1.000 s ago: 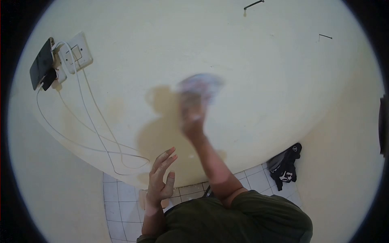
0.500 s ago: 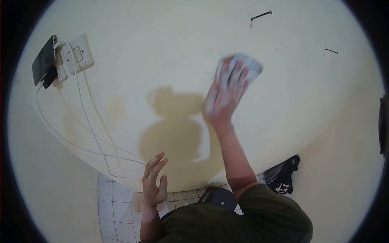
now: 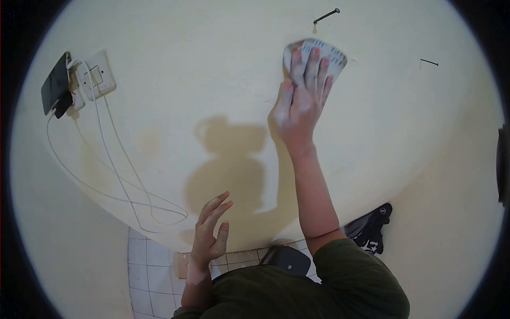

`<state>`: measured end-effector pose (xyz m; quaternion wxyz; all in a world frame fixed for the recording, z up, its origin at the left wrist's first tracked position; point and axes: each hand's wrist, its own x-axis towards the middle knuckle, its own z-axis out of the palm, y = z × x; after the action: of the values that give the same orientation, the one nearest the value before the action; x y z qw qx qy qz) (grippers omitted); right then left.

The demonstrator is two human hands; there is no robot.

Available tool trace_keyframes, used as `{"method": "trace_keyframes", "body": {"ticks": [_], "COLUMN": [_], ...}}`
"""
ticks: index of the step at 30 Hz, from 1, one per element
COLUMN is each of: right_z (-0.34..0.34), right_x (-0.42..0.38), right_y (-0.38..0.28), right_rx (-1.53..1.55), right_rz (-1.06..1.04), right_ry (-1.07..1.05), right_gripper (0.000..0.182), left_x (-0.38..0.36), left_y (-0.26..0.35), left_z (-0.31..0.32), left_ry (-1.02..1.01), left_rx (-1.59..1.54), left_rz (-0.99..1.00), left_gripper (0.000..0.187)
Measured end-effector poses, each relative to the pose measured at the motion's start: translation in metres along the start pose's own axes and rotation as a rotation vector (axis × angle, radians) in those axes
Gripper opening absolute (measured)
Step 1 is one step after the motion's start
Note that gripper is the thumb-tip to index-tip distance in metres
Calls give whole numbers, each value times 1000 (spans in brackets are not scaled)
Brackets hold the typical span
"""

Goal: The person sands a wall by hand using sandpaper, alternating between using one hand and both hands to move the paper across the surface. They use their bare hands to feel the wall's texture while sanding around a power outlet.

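My right hand (image 3: 304,106) presses a piece of sandpaper (image 3: 336,56) flat against the pale yellow wall (image 3: 372,138). Blue print shows on the sandpaper's white back, and the fingers lie spread over it. White dust coats that hand's fingers and knuckles. Lower down, my left hand (image 3: 210,234) is raised in front of the wall, fingers loosely apart and holding nothing. Just above the sandpaper a large nail (image 3: 326,16) sticks out of the wall.
A second nail (image 3: 429,62) juts out at the right. On the left, a phone (image 3: 56,84) hangs beside a switch plate (image 3: 100,75), with white cables (image 3: 109,146) looping down. Dark cloth (image 3: 372,226) and a black rounded object (image 3: 289,259) lie on the tiled floor (image 3: 151,274).
My right hand has slid the sandpaper upward on the wall, closer to the large nail. My left hand has shifted slightly up and to the right, still open.
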<state>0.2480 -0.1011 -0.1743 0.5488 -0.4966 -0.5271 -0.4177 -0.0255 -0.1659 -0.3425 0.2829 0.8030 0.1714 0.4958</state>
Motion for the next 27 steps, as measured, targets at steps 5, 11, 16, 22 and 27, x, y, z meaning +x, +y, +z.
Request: {"method": "trace_keyframes", "body": {"ticks": [5,11,16,22,27], "right_z": [3,-6,-7,-3,-5], "right_x": [-183,-89,8,-205,-97], "right_y": [4,4,-5,16,16], "right_rx": [-62,-54,5,-40,-69], "right_rz": [44,-50,-69,41,-63], "right_ry": [-256,-207,-45,-275,-179], "right_gripper": [62,56,55,54,56], "left_x": [-7,-12,-8,-22,-29], "left_y": [2,10,11,5,6], "left_z": [1,-1,10,14,9], "left_ry": [-31,-32,-43,-64,-52], "left_rx": [8,-21,-57,-73,-75], "left_rz": [9,-19,-11,-56,-105], "left_gripper": [42,42,42,44,45]}}
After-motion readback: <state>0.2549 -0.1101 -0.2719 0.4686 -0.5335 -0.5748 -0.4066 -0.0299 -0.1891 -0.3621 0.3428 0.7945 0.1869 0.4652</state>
